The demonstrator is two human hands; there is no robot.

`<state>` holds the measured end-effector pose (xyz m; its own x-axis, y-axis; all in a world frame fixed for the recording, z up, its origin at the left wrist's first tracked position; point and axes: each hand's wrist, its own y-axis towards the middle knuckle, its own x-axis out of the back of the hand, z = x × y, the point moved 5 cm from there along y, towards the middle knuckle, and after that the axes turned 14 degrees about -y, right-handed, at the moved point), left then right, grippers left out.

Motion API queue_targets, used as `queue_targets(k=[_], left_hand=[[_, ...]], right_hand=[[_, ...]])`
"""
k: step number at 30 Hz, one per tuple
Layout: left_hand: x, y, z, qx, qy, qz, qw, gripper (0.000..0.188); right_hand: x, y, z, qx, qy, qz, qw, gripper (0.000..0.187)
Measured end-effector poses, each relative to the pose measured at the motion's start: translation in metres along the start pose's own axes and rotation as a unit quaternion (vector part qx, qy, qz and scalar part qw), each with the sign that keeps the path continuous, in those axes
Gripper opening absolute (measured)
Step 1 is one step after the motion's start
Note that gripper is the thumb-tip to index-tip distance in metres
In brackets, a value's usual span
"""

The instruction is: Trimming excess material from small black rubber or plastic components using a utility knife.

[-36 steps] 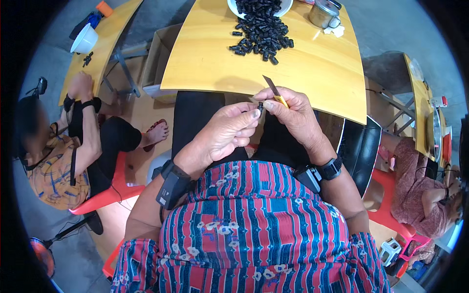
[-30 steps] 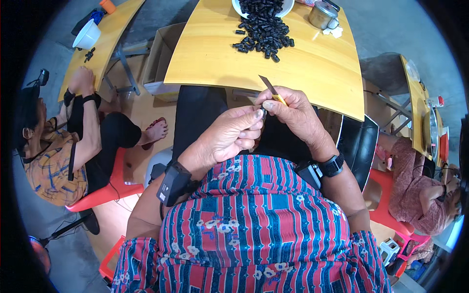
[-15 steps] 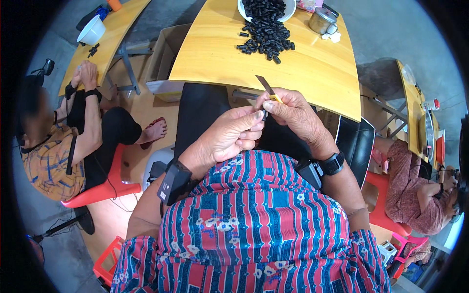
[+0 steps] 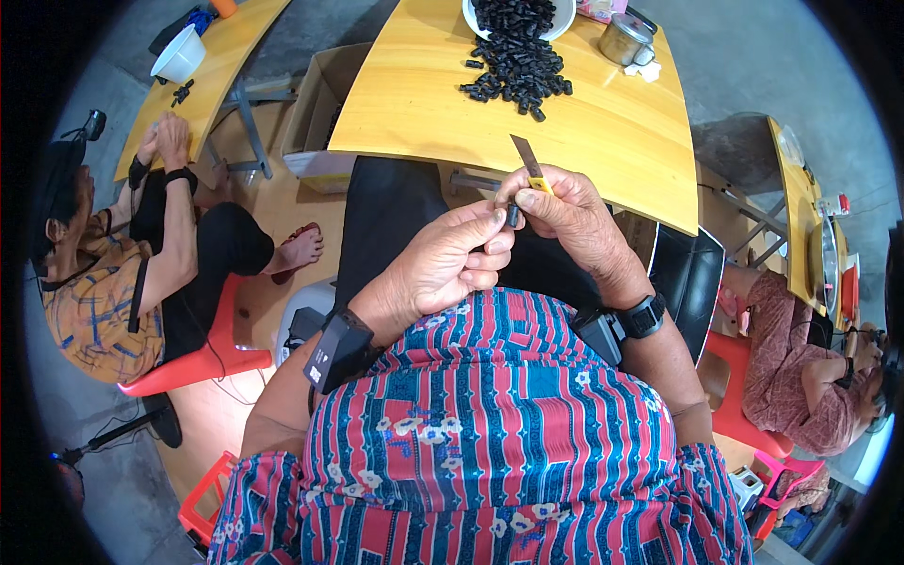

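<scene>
Above my lap, close to the table's near edge, my two hands meet. My left hand [image 4: 452,247] is closed, pinching a small black cylindrical part [image 4: 512,215] between thumb and forefinger. In my right hand [image 4: 568,215] is a yellow utility knife [image 4: 539,185], its dark blade pointing up and away from me. The right thumb and fingertips are right beside the black part; whether they touch it I cannot tell. A heap of similar black parts [image 4: 518,71] lies on the wooden table [image 4: 414,104], spilling from a white bowl [image 4: 566,17].
On the table's far right stands a metal cup [image 4: 626,40] beside crumpled white tissue [image 4: 650,72]. A cardboard box [image 4: 325,104] is left of the table. People sit on red stools [image 4: 202,363] at other tables on both sides. A white tub [image 4: 177,58] rests on the left table.
The knife blade now points more upright, and the right hand has turned slightly. More of the black part shows between my fingers. The left hand keeps its pinch.
</scene>
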<state>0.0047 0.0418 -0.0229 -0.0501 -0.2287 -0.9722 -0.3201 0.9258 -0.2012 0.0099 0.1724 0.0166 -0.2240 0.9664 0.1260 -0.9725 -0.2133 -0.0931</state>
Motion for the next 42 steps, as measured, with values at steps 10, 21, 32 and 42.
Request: queue_targets(k=[10,21,32,42], left_hand=[[-0.006,-0.006,0.001,-0.065,0.061,-0.022,0.996,0.018],[-0.006,-0.007,-0.002,-0.121,0.152,-0.066,0.979,0.041],[-0.004,-0.005,0.007,-0.068,0.05,-0.032,0.996,0.035],[-0.01,-0.005,0.0,-0.109,0.071,-0.019,0.991,0.036]], right_hand=[[-0.002,-0.006,0.003,-0.017,-0.019,-0.013,1.0,0.024],[-0.002,-0.007,0.003,-0.032,-0.06,-0.034,0.997,0.024],[-0.005,-0.003,-0.001,-0.016,-0.07,-0.028,0.997,0.021],[-0.005,-0.005,0.005,0.005,-0.097,-0.041,0.994,0.029]])
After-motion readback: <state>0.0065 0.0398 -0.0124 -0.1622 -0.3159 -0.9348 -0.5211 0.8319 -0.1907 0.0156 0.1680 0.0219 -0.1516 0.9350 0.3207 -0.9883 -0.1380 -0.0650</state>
